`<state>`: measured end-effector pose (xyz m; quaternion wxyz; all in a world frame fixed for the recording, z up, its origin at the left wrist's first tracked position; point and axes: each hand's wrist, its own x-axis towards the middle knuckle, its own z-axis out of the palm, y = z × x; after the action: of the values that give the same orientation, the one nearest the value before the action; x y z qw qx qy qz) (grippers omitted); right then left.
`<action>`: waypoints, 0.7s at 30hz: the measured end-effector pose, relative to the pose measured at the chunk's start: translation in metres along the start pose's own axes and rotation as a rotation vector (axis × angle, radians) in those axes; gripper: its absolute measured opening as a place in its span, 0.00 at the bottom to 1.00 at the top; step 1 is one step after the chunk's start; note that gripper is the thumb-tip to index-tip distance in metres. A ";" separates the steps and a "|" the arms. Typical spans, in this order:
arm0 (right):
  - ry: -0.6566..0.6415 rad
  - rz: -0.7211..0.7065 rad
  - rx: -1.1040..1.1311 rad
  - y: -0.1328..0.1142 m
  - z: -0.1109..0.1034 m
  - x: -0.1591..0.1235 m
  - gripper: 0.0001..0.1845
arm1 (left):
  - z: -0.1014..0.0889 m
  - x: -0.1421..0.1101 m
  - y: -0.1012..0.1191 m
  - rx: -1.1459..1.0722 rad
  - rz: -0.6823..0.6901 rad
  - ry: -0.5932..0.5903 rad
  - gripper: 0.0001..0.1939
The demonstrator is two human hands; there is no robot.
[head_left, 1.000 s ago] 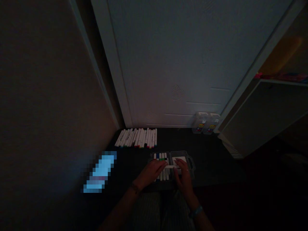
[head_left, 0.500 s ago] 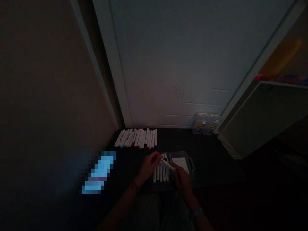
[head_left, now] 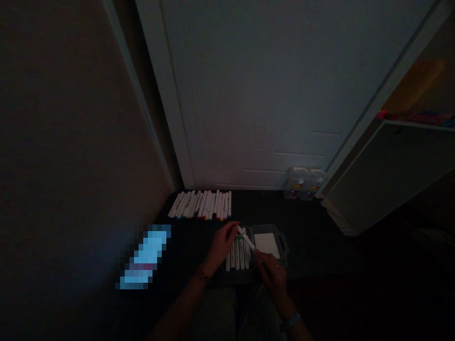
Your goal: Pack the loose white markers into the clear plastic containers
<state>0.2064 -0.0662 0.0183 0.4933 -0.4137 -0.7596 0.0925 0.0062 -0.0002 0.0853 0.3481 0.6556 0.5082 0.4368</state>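
A white marker (head_left: 249, 242) slants between my two hands above an open clear plastic case. My right hand (head_left: 273, 273) is closed around its lower end. At the upper end, the fingers of my left hand (head_left: 223, 242) pinch what looks like its white cap; the dimness hides whether cap and barrel are fully joined. Several white markers (head_left: 238, 258) lie side by side in the left half of the case (head_left: 254, 268), partly covered by my left hand. Its lid (head_left: 285, 242), with a handle cut-out, lies folded to the right and holds a white card (head_left: 266, 244).
Farther back on the dark table (head_left: 313, 237), several white markers (head_left: 201, 204) lie in a row. Two clear cases (head_left: 295, 183) with colourful labels stand against the white panel (head_left: 234, 104). A bright pixelated rectangle (head_left: 145, 255) is at the left.
The marker has shifted slightly and now shows more of its length between my hands. My right hand has moved a little right and down, with its back turned more into view.
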 end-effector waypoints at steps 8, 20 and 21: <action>0.053 0.010 -0.225 -0.003 -0.007 -0.010 0.20 | -0.003 -0.055 -0.001 0.703 0.227 0.091 0.21; -0.076 -0.064 -0.382 -0.008 -0.001 0.000 0.19 | 0.019 -0.075 -0.017 0.842 0.397 -0.100 0.29; -0.086 -0.062 -0.386 -0.009 -0.001 0.002 0.19 | 0.019 -0.075 -0.017 0.841 0.400 -0.098 0.29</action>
<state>0.2019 -0.0711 0.0247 0.3743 -0.4728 -0.7960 -0.0526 0.0103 -0.0690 0.0466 -0.0153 0.8446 0.4878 0.2200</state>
